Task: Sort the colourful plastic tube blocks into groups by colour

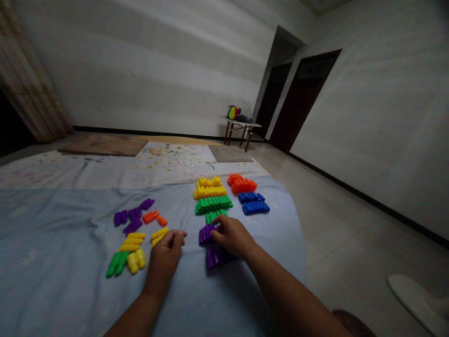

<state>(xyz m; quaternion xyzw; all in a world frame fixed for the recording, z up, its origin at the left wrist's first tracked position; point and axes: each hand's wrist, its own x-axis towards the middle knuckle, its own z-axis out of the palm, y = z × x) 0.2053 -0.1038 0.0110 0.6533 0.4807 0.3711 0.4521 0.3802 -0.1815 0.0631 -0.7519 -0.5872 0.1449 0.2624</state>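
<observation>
My right hand (pixel 231 236) is closed at the fingertips on a purple plastic piece (pixel 206 234) in a short purple row. Another purple row (pixel 215 258) lies nearer to me, partly hidden under that hand. Beyond it are green rows (pixel 213 204) and yellow rows (pixel 209 191) of joined pieces. My left hand (pixel 168 248) is held with curled fingers and thumb against the index finger; nothing shows in it. It partly covers a yellow piece (pixel 159 234). Loose purple (pixel 133 225), orange (pixel 150 216), yellow (pixel 136 260) and green pieces (pixel 117 263) lie to its left.
Orange rows (pixel 242 183) and blue rows (pixel 255 207) lie at the right on the blue cloth (pixel 77 295). The cloth's rounded right edge drops toward the tiled floor (pixel 336 224). A small table (pixel 242 122) holding bags stands by the far wall.
</observation>
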